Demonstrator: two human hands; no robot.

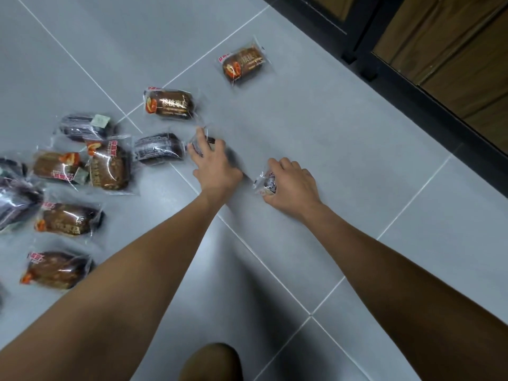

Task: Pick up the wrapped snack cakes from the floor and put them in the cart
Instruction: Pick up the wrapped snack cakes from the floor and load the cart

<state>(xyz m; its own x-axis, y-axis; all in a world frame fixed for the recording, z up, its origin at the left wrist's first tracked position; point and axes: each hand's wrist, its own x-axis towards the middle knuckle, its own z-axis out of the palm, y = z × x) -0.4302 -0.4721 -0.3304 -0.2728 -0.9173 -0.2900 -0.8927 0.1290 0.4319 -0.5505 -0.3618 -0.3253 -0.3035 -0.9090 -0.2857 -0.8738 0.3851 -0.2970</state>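
Several wrapped brown snack cakes lie on the grey tiled floor, most in a cluster at the left. My left hand reaches down over one cake, its fingers curled round the wrapper. My right hand grips another wrapped cake, which sticks out at the thumb side. One cake lies just beyond my left hand, another right beside it. A lone cake lies farther off. No cart is in view.
A black frame with feet and brown panels runs along the upper right. My knee shows at the bottom edge. Bare tiles stretch to the right of my hands.
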